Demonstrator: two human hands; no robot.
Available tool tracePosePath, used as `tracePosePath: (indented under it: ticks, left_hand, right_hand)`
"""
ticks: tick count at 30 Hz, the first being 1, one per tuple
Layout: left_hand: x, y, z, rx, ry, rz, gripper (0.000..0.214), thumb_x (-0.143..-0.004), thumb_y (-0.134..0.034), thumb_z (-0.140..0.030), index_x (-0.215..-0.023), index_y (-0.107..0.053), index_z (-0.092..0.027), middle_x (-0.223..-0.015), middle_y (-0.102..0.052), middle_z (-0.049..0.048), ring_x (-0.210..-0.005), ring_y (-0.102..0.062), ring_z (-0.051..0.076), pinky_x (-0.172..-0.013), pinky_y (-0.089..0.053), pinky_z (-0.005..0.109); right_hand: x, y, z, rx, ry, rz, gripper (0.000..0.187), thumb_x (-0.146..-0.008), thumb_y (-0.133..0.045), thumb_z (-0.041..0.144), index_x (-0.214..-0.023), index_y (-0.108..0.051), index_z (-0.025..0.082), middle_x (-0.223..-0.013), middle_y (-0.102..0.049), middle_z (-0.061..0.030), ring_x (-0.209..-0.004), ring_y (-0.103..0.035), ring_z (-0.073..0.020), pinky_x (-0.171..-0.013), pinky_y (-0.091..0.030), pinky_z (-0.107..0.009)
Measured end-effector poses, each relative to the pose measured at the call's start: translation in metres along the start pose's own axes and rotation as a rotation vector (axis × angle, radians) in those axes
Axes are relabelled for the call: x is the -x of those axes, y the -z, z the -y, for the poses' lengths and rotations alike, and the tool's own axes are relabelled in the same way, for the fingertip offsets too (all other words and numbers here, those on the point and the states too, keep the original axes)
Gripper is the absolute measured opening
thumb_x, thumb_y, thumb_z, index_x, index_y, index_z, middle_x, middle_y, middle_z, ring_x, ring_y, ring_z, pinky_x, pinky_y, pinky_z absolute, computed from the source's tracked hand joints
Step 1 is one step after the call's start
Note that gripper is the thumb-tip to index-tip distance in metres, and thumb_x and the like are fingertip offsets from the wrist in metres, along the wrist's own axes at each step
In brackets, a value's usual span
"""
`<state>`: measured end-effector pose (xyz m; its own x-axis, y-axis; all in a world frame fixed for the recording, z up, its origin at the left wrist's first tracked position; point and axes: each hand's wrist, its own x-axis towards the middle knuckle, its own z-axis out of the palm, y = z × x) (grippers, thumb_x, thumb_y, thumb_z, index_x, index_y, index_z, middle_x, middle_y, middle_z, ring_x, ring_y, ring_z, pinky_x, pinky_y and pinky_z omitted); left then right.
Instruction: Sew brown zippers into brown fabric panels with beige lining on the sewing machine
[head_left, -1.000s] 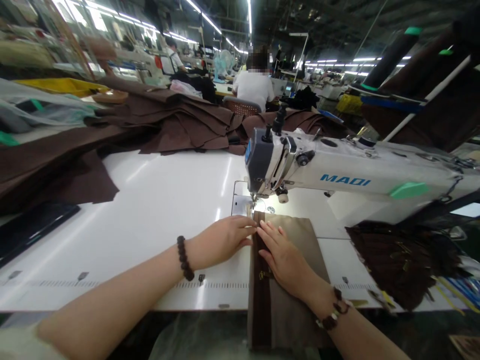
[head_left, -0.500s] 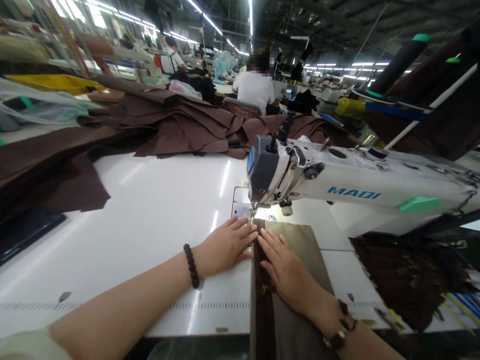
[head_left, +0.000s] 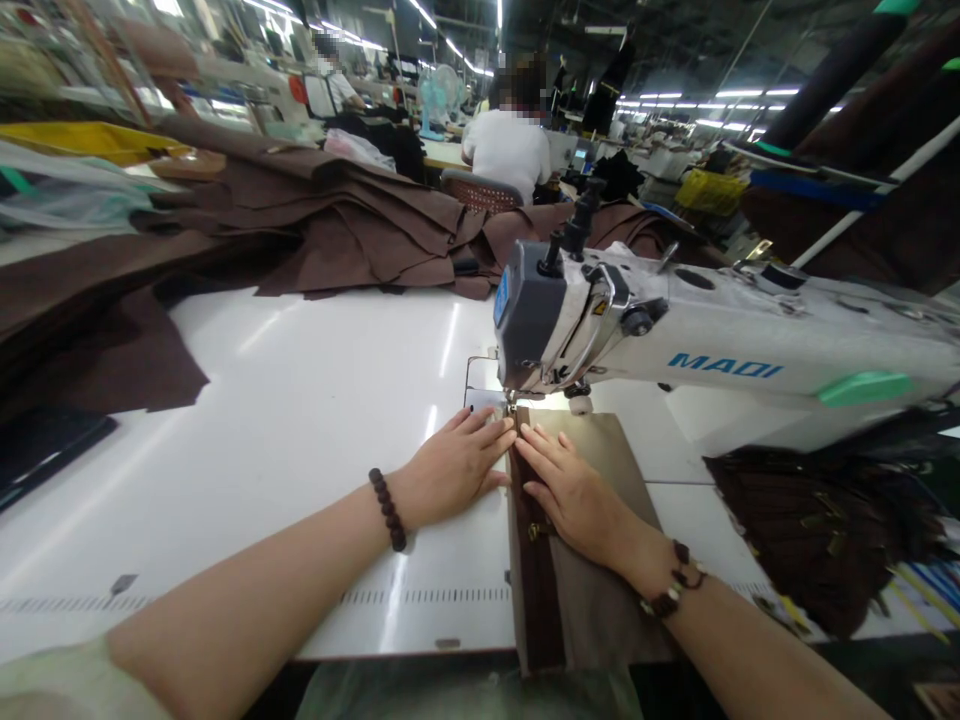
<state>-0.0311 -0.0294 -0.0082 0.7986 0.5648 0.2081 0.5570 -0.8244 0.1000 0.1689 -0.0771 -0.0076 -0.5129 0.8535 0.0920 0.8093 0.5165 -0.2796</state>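
Observation:
A brown fabric piece (head_left: 607,600) lies under the presser foot of a white sewing machine (head_left: 720,330), its near end at the table's front edge. Along its left side runs a dark brown zipper (head_left: 541,610) with a brass zipper pull (head_left: 535,531). My left hand (head_left: 459,468) rests flat, fingers stretched, its fingertips at the fabric's left edge just before the needle area. On top of the fabric my right hand (head_left: 581,500) lies open, fingertips beside the zipper close to the presser foot (head_left: 512,402). Both hands press down without grasping.
Large brown fabric panels (head_left: 360,230) are heaped along the table's far side. A dark phone-like object (head_left: 52,450) lies at left. Dark brown zippered pieces (head_left: 810,530) are piled at right. A person in white (head_left: 508,150) sits ahead, facing away.
The fabric has slid forward under the machine; its near end now shows and the zipper pull is farther from me. Both hands stay flat near the presser foot. The view has shifted slightly.

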Motion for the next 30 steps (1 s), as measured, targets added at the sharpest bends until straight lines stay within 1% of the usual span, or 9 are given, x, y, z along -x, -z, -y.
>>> tracePosePath:
  ticks: [8,13,19,21,23,26,28,30]
  left_hand:
    - [-0.002,0.002,0.001,0.014,0.016,0.025,0.048,-0.09,-0.046,-0.04,-0.13,-0.04,-0.015,-0.133,-0.043,0.0077,-0.126,-0.033,0.03,-0.103,-0.029,0.044]
    - [-0.003,0.003,0.0,0.023,0.013,0.017,0.044,-0.089,-0.048,-0.034,-0.128,-0.043,-0.012,-0.129,-0.046,0.0098,-0.126,-0.032,0.03,-0.103,-0.03,0.044]
    - [-0.006,0.004,0.001,-0.002,0.015,0.022,0.043,-0.089,-0.05,-0.033,-0.126,-0.044,-0.012,-0.129,-0.046,0.0107,-0.125,-0.034,0.031,-0.101,-0.032,0.045]
    - [-0.003,0.008,-0.003,-0.021,0.01,0.031,0.044,-0.088,-0.051,-0.033,-0.126,-0.044,-0.011,-0.13,-0.045,0.0114,-0.125,-0.034,0.031,-0.101,-0.032,0.045]
    - [0.006,0.013,-0.014,-0.032,-0.03,0.06,0.044,-0.086,-0.054,-0.031,-0.124,-0.046,-0.01,-0.13,-0.046,0.0124,-0.123,-0.037,0.03,-0.101,-0.032,0.045]
    - [0.029,0.022,-0.043,0.002,-0.142,0.087,0.041,-0.084,-0.057,-0.031,-0.119,-0.05,-0.01,-0.125,-0.05,0.0128,-0.117,-0.044,0.028,-0.101,-0.033,0.043]
    - [0.044,0.025,-0.066,0.052,-0.194,0.037,0.033,-0.086,-0.053,-0.028,-0.113,-0.053,-0.01,-0.12,-0.055,0.0115,-0.11,-0.049,0.025,-0.099,-0.035,0.04]
    - [0.056,0.023,-0.087,0.084,-0.207,-0.05,0.025,-0.09,-0.045,-0.022,-0.108,-0.056,-0.01,-0.111,-0.059,0.01,-0.103,-0.054,0.022,-0.097,-0.038,0.038]
  right_hand:
    - [-0.001,0.0,-0.002,0.001,0.006,-0.006,0.047,-0.09,-0.033,0.02,-0.136,-0.033,0.012,-0.142,-0.03,-0.0103,-0.133,-0.025,-0.0227,-0.108,-0.027,-0.051]
    - [-0.002,0.002,-0.001,0.007,-0.006,0.015,0.047,-0.09,-0.033,0.02,-0.136,-0.032,0.012,-0.143,-0.029,-0.01,-0.134,-0.023,-0.0214,-0.108,-0.025,-0.05]
    - [-0.003,0.004,-0.001,-0.014,-0.016,0.002,0.047,-0.089,-0.036,0.02,-0.135,-0.035,0.011,-0.142,-0.032,-0.0104,-0.132,-0.026,-0.0217,-0.108,-0.027,-0.048]
    - [-0.003,0.005,0.0,-0.027,-0.026,0.012,0.046,-0.088,-0.037,0.02,-0.134,-0.036,0.011,-0.142,-0.032,-0.0103,-0.132,-0.026,-0.022,-0.108,-0.026,-0.048]
    - [-0.003,0.007,0.0,-0.037,-0.03,0.015,0.045,-0.088,-0.039,0.02,-0.133,-0.038,0.011,-0.141,-0.032,-0.0105,-0.132,-0.027,-0.0219,-0.108,-0.026,-0.048]
    - [-0.002,0.007,0.0,-0.039,-0.031,0.005,0.044,-0.089,-0.039,0.022,-0.132,-0.04,0.011,-0.141,-0.033,-0.0102,-0.132,-0.027,-0.0212,-0.11,-0.024,-0.046]
    - [-0.001,0.006,-0.001,-0.039,-0.03,-0.006,0.044,-0.09,-0.039,0.023,-0.132,-0.039,0.011,-0.141,-0.033,-0.0098,-0.132,-0.027,-0.0205,-0.11,-0.022,-0.045]
    - [0.0,0.005,-0.003,-0.043,-0.02,-0.022,0.044,-0.09,-0.039,0.024,-0.132,-0.039,0.011,-0.141,-0.034,-0.01,-0.132,-0.027,-0.0197,-0.11,-0.022,-0.045]
